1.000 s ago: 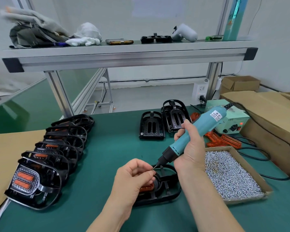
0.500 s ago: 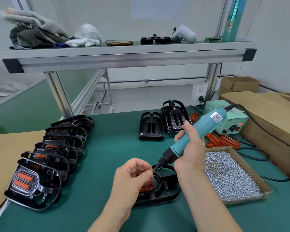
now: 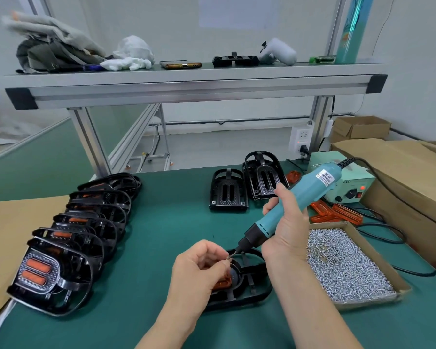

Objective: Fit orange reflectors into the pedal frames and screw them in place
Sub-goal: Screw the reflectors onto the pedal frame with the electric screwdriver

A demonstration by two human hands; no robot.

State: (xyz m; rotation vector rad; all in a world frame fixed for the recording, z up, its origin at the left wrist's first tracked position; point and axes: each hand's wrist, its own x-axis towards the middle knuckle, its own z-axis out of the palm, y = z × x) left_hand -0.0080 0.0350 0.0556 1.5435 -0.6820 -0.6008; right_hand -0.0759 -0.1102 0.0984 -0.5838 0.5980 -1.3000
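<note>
A black pedal frame (image 3: 252, 285) lies on the green mat in front of me, with an orange reflector (image 3: 222, 284) seated in it. My left hand (image 3: 199, 268) pinches a small screw (image 3: 229, 257) just above the frame. My right hand (image 3: 286, 233) grips a teal electric screwdriver (image 3: 287, 205), whose bit tip touches the screw. Loose orange reflectors (image 3: 335, 212) lie at the right, behind a cardboard tray of screws (image 3: 342, 265). Two bare pedal frames (image 3: 247, 187) stand at the back.
A row of several pedals fitted with orange reflectors (image 3: 68, 240) runs along the left. The screwdriver's power unit (image 3: 347, 182) and black cable (image 3: 413, 222) sit at the right beside cardboard boxes (image 3: 400, 167). An aluminium shelf (image 3: 186, 84) spans overhead.
Both hands have stayed over the pedal frame; the screwdriver tip and the pinched screw have drawn together slightly. Nothing else has moved.
</note>
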